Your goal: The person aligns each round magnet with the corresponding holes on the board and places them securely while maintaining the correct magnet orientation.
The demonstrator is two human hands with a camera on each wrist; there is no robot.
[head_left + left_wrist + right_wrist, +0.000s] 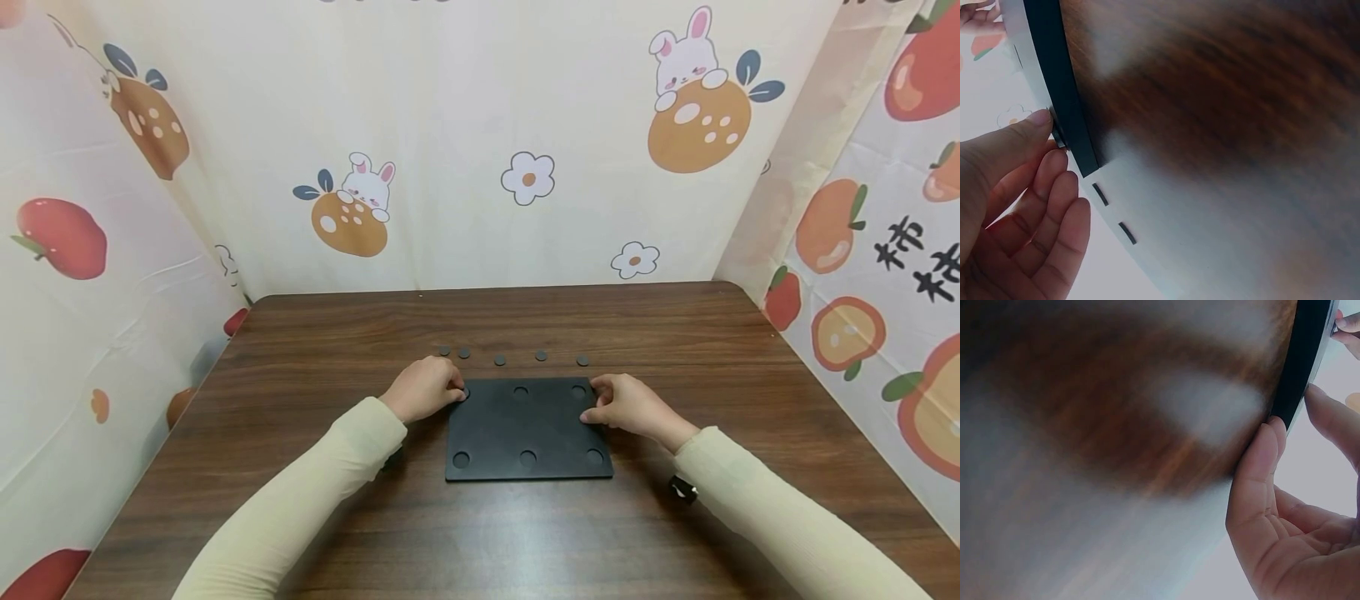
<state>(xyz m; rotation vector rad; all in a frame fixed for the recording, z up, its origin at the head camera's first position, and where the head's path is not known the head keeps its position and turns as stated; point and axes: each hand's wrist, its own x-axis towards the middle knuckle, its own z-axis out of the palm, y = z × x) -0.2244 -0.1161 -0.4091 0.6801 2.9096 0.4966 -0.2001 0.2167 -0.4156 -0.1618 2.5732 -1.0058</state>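
Plate (525,425): black, lying flat on the counter (525,533); I see round recesses (528,457) along its near and far sides.
Left hand (423,390): at the plate's far left corner, thumb and finger pinching a small dark disc (1057,135); the fingers hide part of that corner from me, so I cannot tell whether the disc sits in its recess.
Right hand (628,404): grasping the plate's right edge near the far corner, thumb tip over the top, covering a stretch of that edge in my head view.
Loose discs (500,361): five in an uneven row beyond the plate; the two leftmost are close together just past the left hand, the rightmost near the right hand's fingers.
Sleeves (300,492): pale, blocking strips of counter on either side; a black item (682,489) shows beneath the right one.
Curtain (450,108): behind the counter, printed with rabbits, fruit and flowers.
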